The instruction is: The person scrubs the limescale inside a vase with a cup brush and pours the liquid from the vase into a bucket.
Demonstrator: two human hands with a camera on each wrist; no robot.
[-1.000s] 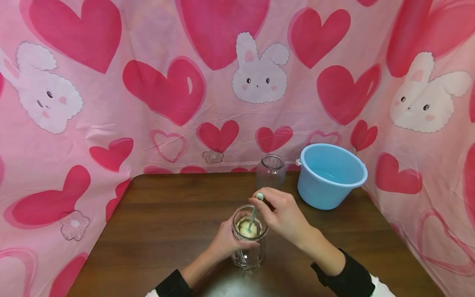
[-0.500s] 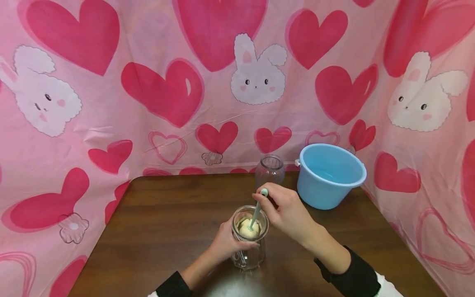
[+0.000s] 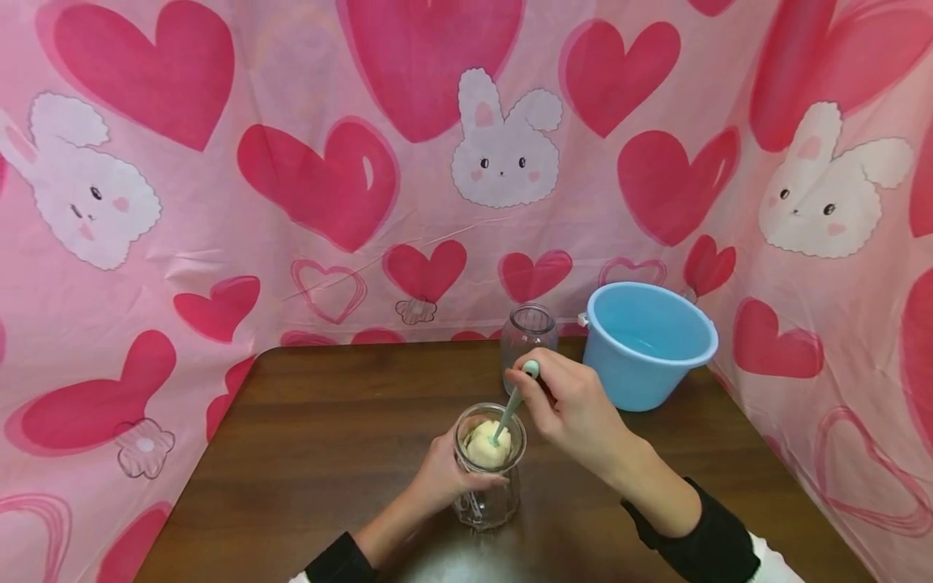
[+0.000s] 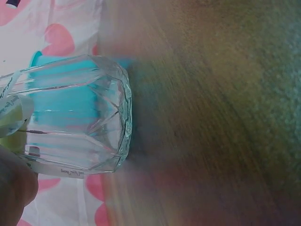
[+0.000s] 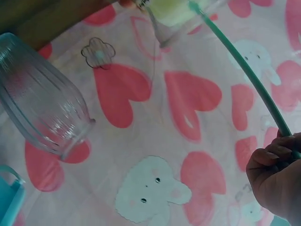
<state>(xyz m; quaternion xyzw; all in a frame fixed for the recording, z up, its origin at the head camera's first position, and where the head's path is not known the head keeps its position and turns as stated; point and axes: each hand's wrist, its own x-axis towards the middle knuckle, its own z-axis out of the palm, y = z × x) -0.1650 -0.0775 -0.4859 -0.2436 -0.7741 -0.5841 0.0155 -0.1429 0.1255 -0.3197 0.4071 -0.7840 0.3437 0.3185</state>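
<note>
A see-through glass jar [image 3: 487, 506] with printed lettering stands upright in the head view, near the front of the wooden table. My left hand [image 3: 440, 476] grips it around its upper part, thumb at the front. Inside the jar's mouth sits the pale yellow sponge head [image 3: 487, 448] of a sponge bottle brush, whose thin green handle [image 3: 509, 411] leans up to the right. The fingers of my right hand [image 3: 579, 413] pinch the handle near its top end. In the left wrist view the lower part of the jar [image 4: 94, 117] shows no sponge.
Behind my right hand stands a second glass jar [image 3: 530, 328], partly hidden by it. A light blue bucket [image 3: 627, 372] is at the back right of the table [image 3: 328, 421]. A pink curtain [image 3: 291, 89] with hearts and rabbits hangs behind and at both sides.
My right hand has moved up and to the right, drawing the sponge head higher in the jar, and the handle leans further right. My left hand keeps its grip on the jar.
</note>
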